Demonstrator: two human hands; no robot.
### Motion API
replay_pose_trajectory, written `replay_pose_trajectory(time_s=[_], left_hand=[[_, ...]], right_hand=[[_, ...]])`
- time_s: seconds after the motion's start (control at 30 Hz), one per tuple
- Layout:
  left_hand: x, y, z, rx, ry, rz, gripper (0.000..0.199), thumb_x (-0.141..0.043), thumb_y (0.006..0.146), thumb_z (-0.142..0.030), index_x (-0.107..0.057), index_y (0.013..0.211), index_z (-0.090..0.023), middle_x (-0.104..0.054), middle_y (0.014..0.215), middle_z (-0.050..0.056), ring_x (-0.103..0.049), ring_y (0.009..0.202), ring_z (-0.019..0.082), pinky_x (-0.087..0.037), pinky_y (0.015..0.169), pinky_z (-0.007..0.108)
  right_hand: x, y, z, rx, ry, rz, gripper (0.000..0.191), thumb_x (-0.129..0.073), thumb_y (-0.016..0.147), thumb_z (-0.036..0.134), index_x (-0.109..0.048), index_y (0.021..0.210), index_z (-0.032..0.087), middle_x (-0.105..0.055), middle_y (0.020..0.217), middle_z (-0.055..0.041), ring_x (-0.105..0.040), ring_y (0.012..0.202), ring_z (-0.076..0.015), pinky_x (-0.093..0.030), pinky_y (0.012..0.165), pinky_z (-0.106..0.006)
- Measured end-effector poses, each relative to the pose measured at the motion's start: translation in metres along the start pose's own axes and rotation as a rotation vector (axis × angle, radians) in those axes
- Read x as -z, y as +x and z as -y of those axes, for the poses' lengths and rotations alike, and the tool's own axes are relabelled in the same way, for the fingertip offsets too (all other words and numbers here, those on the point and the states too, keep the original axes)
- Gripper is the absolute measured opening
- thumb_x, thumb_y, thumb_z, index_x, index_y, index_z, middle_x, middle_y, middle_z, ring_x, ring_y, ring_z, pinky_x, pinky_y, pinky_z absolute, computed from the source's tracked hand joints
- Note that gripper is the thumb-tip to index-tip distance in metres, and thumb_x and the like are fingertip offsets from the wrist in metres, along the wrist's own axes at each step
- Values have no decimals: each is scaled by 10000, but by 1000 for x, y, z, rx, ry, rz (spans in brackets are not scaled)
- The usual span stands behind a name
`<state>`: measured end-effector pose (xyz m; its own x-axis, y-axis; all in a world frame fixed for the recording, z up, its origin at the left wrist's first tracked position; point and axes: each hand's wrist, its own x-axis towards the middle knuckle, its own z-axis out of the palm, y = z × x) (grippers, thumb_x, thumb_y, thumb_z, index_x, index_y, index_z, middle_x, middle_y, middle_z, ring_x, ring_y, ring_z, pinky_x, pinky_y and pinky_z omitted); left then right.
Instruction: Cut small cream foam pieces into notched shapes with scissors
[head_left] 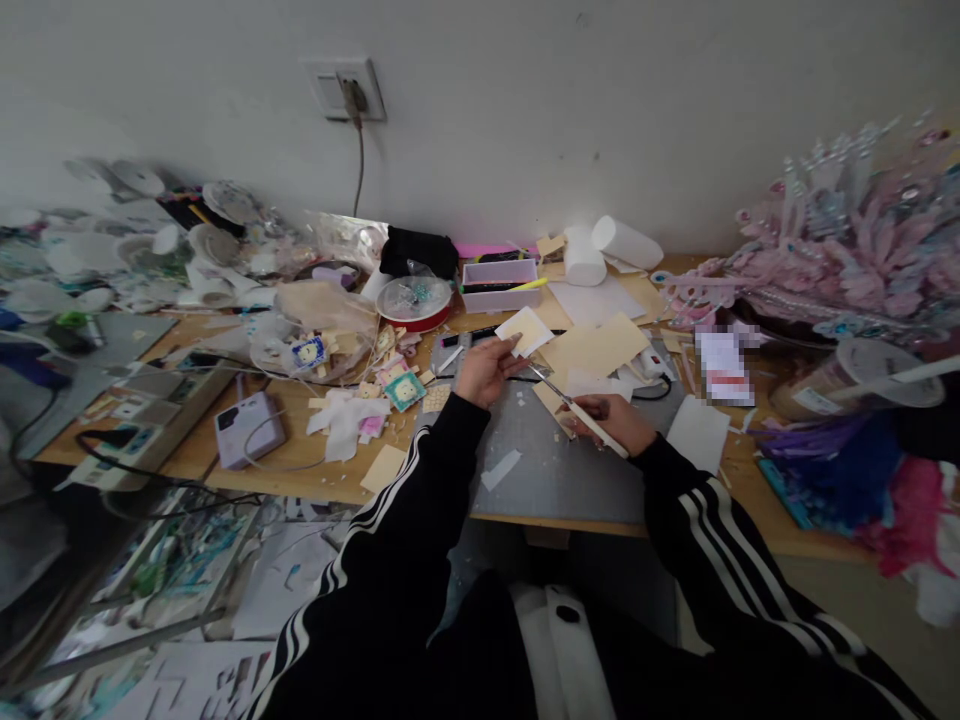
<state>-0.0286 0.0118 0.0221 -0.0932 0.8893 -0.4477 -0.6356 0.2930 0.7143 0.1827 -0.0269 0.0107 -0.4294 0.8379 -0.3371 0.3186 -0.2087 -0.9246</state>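
Note:
My left hand [486,370] is above the left part of a grey cutting mat [555,480], pinching a small white card with a beige face [526,332] between thumb and fingers. To its right, my right hand [611,420] is closed around a slim tool with a metal front and a long white handle [600,428]. The tool's tip points up and left, near the left hand's fingers and below the card. Whether it is a knife or scissors I cannot make out. Larger beige sheets [596,352] lie just behind both hands.
A lilac pen box [499,298] and a ribbon spool [415,318] stand behind the mat. Small decorated pieces [401,388] and scraps lie left, near a lilac device [250,430] and power strip [150,415]. Pink tiaras [840,260] and a plastic tub [825,380] crowd the right.

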Motion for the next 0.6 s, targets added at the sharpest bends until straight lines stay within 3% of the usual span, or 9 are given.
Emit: replay_pose_trajectory(time_s=[0.2, 0.6], left_hand=[[-1, -2, 2, 56, 8, 55, 38, -669, 804, -80, -664, 837, -99, -723, 703, 50, -687, 567, 136, -587, 630, 270], [-1, -2, 5, 110, 29, 83, 120, -670, 810, -110, -665, 930, -107, -738, 736, 64, -704, 603, 148, -601, 677, 286]], right_hand=[[-3, 1, 3, -6, 15, -28, 568, -831, 499, 527, -769, 881, 111, -647, 587, -22, -475, 424, -83, -342, 378, -205], [-5, 0, 4, 13, 11, -33, 543, -814, 549, 538, -761, 895, 123, -552, 469, 36, -407, 355, -62, -347, 348, -203]])
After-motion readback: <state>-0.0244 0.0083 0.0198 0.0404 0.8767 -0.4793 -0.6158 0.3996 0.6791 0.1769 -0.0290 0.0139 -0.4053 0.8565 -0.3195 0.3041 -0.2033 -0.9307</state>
